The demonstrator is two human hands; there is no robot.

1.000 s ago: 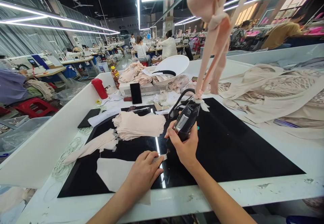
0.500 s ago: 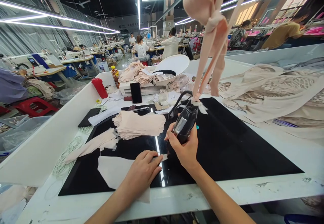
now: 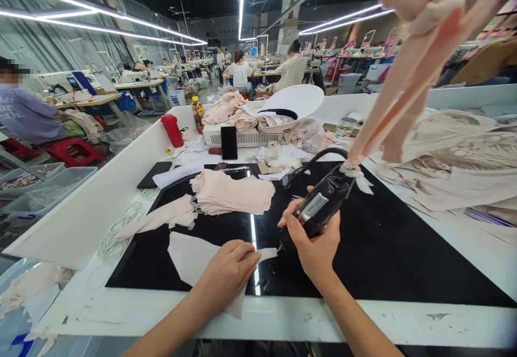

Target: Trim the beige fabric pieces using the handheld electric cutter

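My right hand (image 3: 317,241) is wrapped around a black corded handheld electric tool (image 3: 323,201), tilted over the black mat (image 3: 388,238). Knotted strips of peach fabric (image 3: 407,77) hang down to the tool's cord end. The tool's lower working end is mostly hidden by my fingers and the dark mat. My left hand (image 3: 228,271) lies flat with its fingers extended, pressing on a pale fabric piece (image 3: 191,254). A narrow tip of that piece sticks out past my fingertips, close to the tool's lower end. Just beyond lies a stack of cut pale pink fabric (image 3: 234,191).
More fabric pieces (image 3: 161,217) and coiled pale cord (image 3: 121,233) lie on the left. A phone (image 3: 229,142), a red cup (image 3: 172,131) and a white hat (image 3: 294,104) stand at the back. Heaped fabric (image 3: 464,158) covers the right side. People sit farther off at sewing machines.
The view has shifted a little to the left. My right hand and the tool have moved right, and more of the fabric tip shows beyond my left fingers.
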